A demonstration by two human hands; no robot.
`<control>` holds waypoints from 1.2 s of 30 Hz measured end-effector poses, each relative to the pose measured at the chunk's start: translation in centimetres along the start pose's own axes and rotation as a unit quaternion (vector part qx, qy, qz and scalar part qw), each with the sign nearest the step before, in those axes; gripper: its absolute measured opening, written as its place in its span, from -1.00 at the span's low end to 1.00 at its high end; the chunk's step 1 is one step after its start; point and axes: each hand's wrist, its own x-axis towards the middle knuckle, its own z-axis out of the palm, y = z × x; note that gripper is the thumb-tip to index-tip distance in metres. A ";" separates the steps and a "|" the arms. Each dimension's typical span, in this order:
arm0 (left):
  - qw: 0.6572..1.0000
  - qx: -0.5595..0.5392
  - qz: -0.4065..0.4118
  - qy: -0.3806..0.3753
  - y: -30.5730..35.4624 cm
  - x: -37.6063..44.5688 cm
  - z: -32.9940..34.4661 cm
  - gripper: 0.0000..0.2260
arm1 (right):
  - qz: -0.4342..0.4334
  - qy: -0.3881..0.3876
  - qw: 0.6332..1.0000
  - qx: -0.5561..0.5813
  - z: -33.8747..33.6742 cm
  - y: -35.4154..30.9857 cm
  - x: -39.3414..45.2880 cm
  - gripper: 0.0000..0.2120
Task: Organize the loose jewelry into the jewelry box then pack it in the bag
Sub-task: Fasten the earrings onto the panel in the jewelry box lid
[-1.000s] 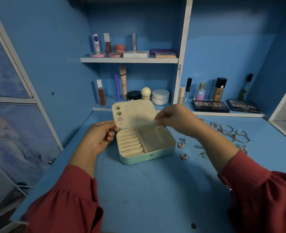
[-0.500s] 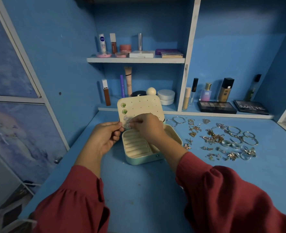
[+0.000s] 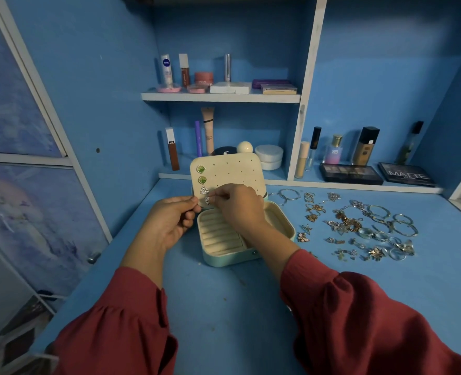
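Note:
A mint jewelry box point(image 3: 225, 259) stands open on the blue table, its cream lid point(image 3: 232, 169) upright with two green earrings point(image 3: 201, 174) and one silver triangular earring point(image 3: 204, 190) pinned at its left edge. My right hand point(image 3: 239, 204) pinches a second silver triangular earring point(image 3: 207, 200) against the lid's lower left. My left hand point(image 3: 171, 220) grips the lid's left edge from behind. Loose jewelry point(image 3: 359, 226) lies spread on the table to the right of the box. No bag is in view.
Cosmetics stand on the upper shelf point(image 3: 221, 97) and on the lower ledge behind the box. Two dark makeup palettes point(image 3: 351, 173) lie at the back right. A white divider post point(image 3: 303, 104) rises behind the box. A window fills the left side.
My right hand moved from the box's right side across to the lid's lower left, carrying the silver earring. The view shifted left, showing more of the loose jewelry.

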 end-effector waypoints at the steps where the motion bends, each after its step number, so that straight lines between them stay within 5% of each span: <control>1: 1.000 0.001 0.000 0.000 0.0 0.0 0.0 -0.93 | 0.000 0.001 1.000 0.001 0.0 -0.1 0.0 -0.81; 29: 1.000 0.000 0.000 -0.002 0.2 -0.5 0.1 -0.95 | -0.004 0.017 1.000 0.012 0.1 -0.3 -0.3 -0.77; 36: 1.000 0.000 0.009 -0.011 0.1 -0.4 -0.1 -0.95 | 0.008 0.038 0.998 0.041 -0.4 -0.5 -0.5 -0.94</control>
